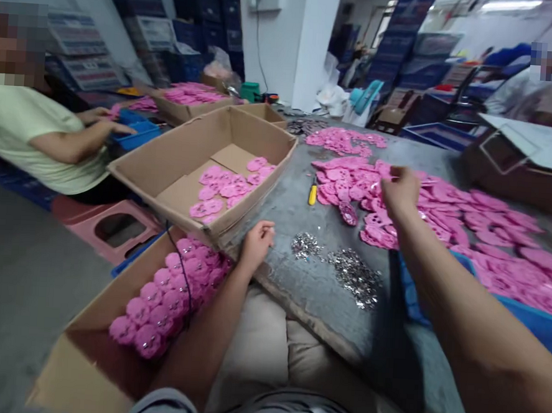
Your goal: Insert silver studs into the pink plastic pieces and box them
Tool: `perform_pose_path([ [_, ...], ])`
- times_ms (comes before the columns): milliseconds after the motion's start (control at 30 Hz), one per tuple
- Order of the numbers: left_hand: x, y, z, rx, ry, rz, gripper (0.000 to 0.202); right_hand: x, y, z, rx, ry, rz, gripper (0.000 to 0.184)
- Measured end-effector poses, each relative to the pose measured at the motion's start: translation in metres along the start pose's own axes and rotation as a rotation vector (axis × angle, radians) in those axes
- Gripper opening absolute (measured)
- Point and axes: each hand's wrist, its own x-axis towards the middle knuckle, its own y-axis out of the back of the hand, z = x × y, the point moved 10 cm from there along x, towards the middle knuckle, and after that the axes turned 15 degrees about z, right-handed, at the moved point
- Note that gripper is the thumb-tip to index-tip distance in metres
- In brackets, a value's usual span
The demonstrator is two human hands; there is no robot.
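My left hand [257,243] is held above the table's near edge, its fingers curled together; anything between them is too small to make out. My right hand [401,188] reaches into a spread pile of flat pink pieces [445,198]. Its fingers are bent and closed, and the fingertips are partly hidden, so what they grip does not show. Two heaps of small shiny metal parts [356,277] lie on the grey table [289,301] between my hands. A yellow-handled tool [313,195] and a darker purple oval piece [348,213] lie beside the pink pile.
A large cardboard box [166,162] with some pink pieces stands at the left. Below it, another carton holds rows of pink round pieces [158,305]. Blue trays [411,289] sit under my right forearm. A co-worker [51,130] sits at the far left.
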Motion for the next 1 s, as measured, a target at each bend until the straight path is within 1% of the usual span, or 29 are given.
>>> perform_pose_path([
  [33,0.000,0.000,-0.001,-0.006,0.000,-0.001,0.013,-0.006,-0.005,0.011,-0.055,-0.014,-0.055,0.038],
  [67,0.001,0.001,-0.001,-0.010,0.000,0.002,0.013,-0.015,-0.013,0.017,-0.106,-0.020,-0.129,0.033],
  [100,0.001,0.002,-0.001,-0.012,0.000,0.009,0.013,-0.027,-0.023,0.019,-0.147,-0.023,-0.207,0.028],
  [167,0.001,0.004,-0.001,-0.014,-0.002,0.029,0.014,-0.049,-0.041,0.014,-0.191,-0.022,-0.309,0.026],
  [267,0.002,0.006,0.001,-0.010,-0.002,0.051,0.015,-0.071,-0.057,0.002,-0.278,-0.010,-0.382,0.029],
  [367,0.003,0.006,0.002,-0.003,-0.002,0.055,0.015,-0.079,-0.059,-0.003,-0.370,-0.004,-0.435,0.027],
  [433,0.004,0.007,0.003,-0.002,-0.004,0.057,0.016,-0.079,-0.054,-0.003,-0.383,-0.018,-0.447,0.026],
  [500,0.005,0.008,0.004,-0.006,-0.010,0.060,0.016,-0.077,-0.043,-0.003,-0.402,-0.038,-0.453,0.025],
  [600,0.002,0.010,0.008,-0.021,-0.025,0.066,0.016,-0.077,-0.016,-0.007,-0.440,-0.057,-0.428,0.027],
  [633,-0.001,0.010,0.010,-0.031,-0.032,0.072,0.016,-0.080,-0.006,-0.012,-0.433,-0.038,-0.418,0.029],
  [700,-0.015,0.012,0.015,-0.049,-0.047,0.092,0.020,-0.091,0.014,-0.037,-0.332,0.096,-0.396,0.033],
  [733,-0.024,0.011,0.018,-0.066,-0.047,0.092,0.024,-0.100,0.024,-0.055,-0.236,0.214,-0.377,0.033],
  [767,-0.035,0.007,0.020,-0.091,-0.028,0.070,0.030,-0.112,0.037,-0.074,-0.131,0.332,-0.349,0.034],
  [800,-0.047,0.001,0.022,-0.124,0.012,0.025,0.037,-0.125,0.049,-0.088,-0.044,0.422,-0.321,0.034],
  [833,-0.060,-0.011,0.021,-0.189,0.096,-0.068,0.046,-0.137,0.061,-0.097,0.027,0.482,-0.295,0.033],
  [900,-0.091,-0.040,0.016,-0.280,0.332,-0.300,0.062,-0.159,0.075,-0.104,0.106,0.503,-0.282,0.033],
  [933,-0.107,-0.053,0.016,-0.297,0.433,-0.419,0.064,-0.168,0.078,-0.105,0.138,0.495,-0.290,0.032],
  [1000,-0.134,-0.072,0.019,-0.292,0.562,-0.635,0.059,-0.186,0.080,-0.106,0.211,0.473,-0.309,0.031],
])
